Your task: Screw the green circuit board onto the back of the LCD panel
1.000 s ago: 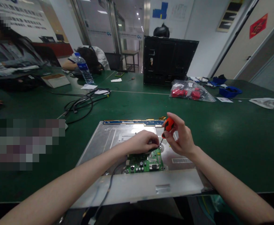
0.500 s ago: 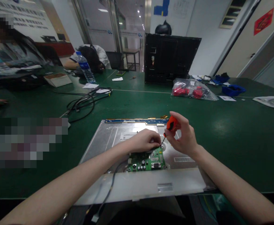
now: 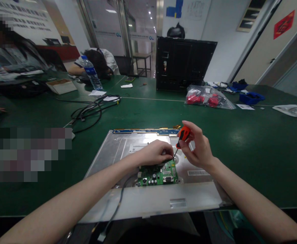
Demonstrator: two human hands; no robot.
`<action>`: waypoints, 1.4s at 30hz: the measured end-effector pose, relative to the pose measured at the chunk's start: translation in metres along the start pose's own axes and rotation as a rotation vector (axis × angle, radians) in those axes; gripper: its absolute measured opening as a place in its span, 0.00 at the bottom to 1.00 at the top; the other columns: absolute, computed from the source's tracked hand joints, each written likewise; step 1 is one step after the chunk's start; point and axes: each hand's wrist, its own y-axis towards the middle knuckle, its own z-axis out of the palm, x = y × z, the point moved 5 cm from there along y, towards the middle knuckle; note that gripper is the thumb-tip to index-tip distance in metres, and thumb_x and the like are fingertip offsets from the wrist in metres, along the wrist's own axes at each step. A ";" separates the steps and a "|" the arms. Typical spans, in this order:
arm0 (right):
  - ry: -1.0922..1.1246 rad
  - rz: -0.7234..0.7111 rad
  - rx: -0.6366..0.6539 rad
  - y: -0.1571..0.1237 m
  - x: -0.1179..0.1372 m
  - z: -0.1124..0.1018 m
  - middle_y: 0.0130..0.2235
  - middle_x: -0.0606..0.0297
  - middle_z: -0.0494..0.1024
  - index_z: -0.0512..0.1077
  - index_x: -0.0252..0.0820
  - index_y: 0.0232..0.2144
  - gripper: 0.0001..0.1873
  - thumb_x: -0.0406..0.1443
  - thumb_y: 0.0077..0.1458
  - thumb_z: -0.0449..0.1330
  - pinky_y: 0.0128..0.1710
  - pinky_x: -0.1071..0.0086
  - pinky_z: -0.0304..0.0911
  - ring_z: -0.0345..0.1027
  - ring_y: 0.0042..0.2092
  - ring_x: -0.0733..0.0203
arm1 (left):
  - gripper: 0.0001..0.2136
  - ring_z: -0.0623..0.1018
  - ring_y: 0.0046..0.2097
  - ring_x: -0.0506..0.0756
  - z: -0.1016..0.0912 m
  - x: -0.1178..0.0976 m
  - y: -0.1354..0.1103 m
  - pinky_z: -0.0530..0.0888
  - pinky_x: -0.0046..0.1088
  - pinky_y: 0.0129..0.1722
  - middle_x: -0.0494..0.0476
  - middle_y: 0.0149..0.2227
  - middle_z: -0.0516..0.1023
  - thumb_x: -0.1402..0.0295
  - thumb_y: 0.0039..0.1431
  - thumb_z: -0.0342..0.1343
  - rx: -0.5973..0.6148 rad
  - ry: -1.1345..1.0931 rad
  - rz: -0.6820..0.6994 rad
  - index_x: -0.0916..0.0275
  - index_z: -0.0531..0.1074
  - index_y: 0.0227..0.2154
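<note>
- Screwdriver (image 3: 183,135) has tilted and turned slightly since the last frame, half a second ago, with more black showing on its orange handle; its tip stays at the same corner of the board (image 3: 167,173).
- Right hand (image 3: 200,149): the grip is narrow, holding the screwdriver by its handle, with the tip slanting down to the board's corner between one and two o'clock.
- Left hand (image 3: 158,151): it lies over the board's twelve o'clock edge, near the tip; it hides what is under it, so I cannot tell whether its grip holds anything.
- Board: green, lying on the metal panel (image 3: 105,156), which rests flat on the desk (image 3: 239,145).
- Blue strip (image 3: 145,131) along the panel's twelve o'clock edge.
- Grey cable (image 3: 118,203) runs over the panel's seven o'clock edge.
- From the board: black cables (image 3: 100,113) between ten and eleven, bottle (image 3: 91,73) at eleven, monitor (image 3: 184,61) just past twelve, plastic bag (image 3: 209,96) at one, blue tray (image 3: 251,99) at two.
</note>
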 end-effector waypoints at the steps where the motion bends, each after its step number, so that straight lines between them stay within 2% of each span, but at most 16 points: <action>1: 0.001 0.000 0.005 0.000 0.000 0.000 0.36 0.67 0.75 0.53 0.46 0.68 0.34 0.29 0.62 0.54 0.22 0.75 0.70 0.70 0.26 0.67 | 0.04 0.77 0.33 0.52 0.000 0.000 0.000 0.68 0.24 0.35 0.52 0.31 0.81 0.76 0.59 0.60 0.000 -0.001 0.000 0.64 0.79 0.33; 5: -0.023 -0.009 -0.019 0.000 0.002 -0.001 0.36 0.67 0.75 0.55 0.47 0.67 0.33 0.28 0.62 0.55 0.22 0.76 0.69 0.70 0.26 0.68 | 0.04 0.77 0.33 0.52 -0.001 -0.001 0.000 0.68 0.25 0.35 0.52 0.31 0.81 0.76 0.59 0.59 0.002 -0.005 0.001 0.64 0.79 0.33; 12: -0.089 -0.013 -0.067 0.000 0.000 -0.001 0.30 0.75 0.70 0.56 0.49 0.65 0.31 0.31 0.62 0.58 0.18 0.78 0.63 0.64 0.22 0.70 | 0.05 0.77 0.34 0.53 0.000 0.001 0.000 0.68 0.25 0.35 0.53 0.32 0.81 0.76 0.59 0.59 0.001 0.002 0.003 0.64 0.79 0.35; 17: -0.086 -0.015 -0.051 0.001 0.000 -0.001 0.31 0.75 0.70 0.56 0.49 0.65 0.31 0.32 0.63 0.58 0.18 0.77 0.63 0.64 0.22 0.70 | 0.05 0.76 0.34 0.52 0.000 0.000 0.000 0.68 0.25 0.35 0.53 0.32 0.81 0.77 0.59 0.59 -0.002 0.006 0.003 0.64 0.79 0.34; 25: 0.035 -0.009 0.009 0.001 0.001 -0.002 0.34 0.70 0.73 0.53 0.46 0.68 0.34 0.29 0.61 0.53 0.23 0.74 0.70 0.68 0.24 0.68 | 0.03 0.75 0.32 0.51 -0.002 -0.003 0.000 0.67 0.25 0.34 0.52 0.30 0.80 0.76 0.58 0.60 -0.002 0.005 -0.002 0.64 0.79 0.33; 32: -0.032 -0.005 -0.037 0.003 0.003 -0.002 0.34 0.72 0.74 0.56 0.49 0.67 0.35 0.28 0.59 0.55 0.20 0.77 0.66 0.66 0.23 0.70 | 0.04 0.76 0.32 0.52 -0.001 -0.003 0.000 0.68 0.26 0.35 0.52 0.30 0.80 0.75 0.58 0.59 0.004 -0.003 -0.003 0.63 0.79 0.33; 38: -0.090 -0.008 -0.057 0.001 0.001 -0.002 0.28 0.76 0.68 0.56 0.49 0.65 0.32 0.31 0.61 0.58 0.18 0.75 0.63 0.64 0.21 0.68 | 0.03 0.76 0.33 0.53 -0.001 -0.002 0.000 0.67 0.26 0.35 0.53 0.31 0.80 0.75 0.59 0.60 0.003 -0.009 -0.005 0.63 0.78 0.33; 42: -0.089 0.000 -0.040 0.001 0.000 -0.002 0.28 0.76 0.69 0.57 0.50 0.64 0.30 0.31 0.61 0.58 0.18 0.74 0.64 0.65 0.21 0.68 | 0.03 0.76 0.34 0.53 -0.001 -0.002 0.000 0.67 0.26 0.35 0.54 0.32 0.80 0.76 0.58 0.60 0.004 -0.015 -0.003 0.64 0.78 0.34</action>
